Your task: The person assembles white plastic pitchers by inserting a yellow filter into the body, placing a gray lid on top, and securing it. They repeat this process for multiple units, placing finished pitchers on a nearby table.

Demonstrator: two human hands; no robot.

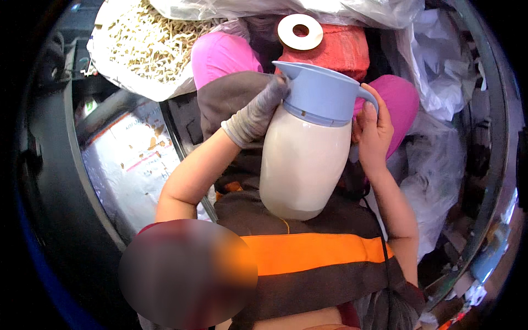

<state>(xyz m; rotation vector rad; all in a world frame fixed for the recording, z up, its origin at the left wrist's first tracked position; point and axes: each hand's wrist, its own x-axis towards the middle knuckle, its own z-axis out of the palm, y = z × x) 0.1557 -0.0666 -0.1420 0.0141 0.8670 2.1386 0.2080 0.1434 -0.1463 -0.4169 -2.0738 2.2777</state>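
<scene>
A vacuum jug (306, 165) with a glossy cream body and a blue-grey spouted top is held tilted over my lap. My left hand (256, 113), in a grey knit glove, is closed against the jug's upper left side, just under the spout; its fingertips are partly hidden behind the jug. On the other side, my bare right hand (374, 129) grips the blue-grey handle, with fingers wrapped around it. Beyond the jug's top, a flat pale ring (300, 32), perhaps a roll of tape, rests on a red wrapped bundle (344, 52).
A white sack (159, 93) full of curly beige strips (159, 47) stands at the far left. Below it lies a white printed plastic sheet (135, 170) with brown flecks. Crumpled clear plastic bags (432, 181) fill the right side. A dark curved rim (489, 165) runs along the right.
</scene>
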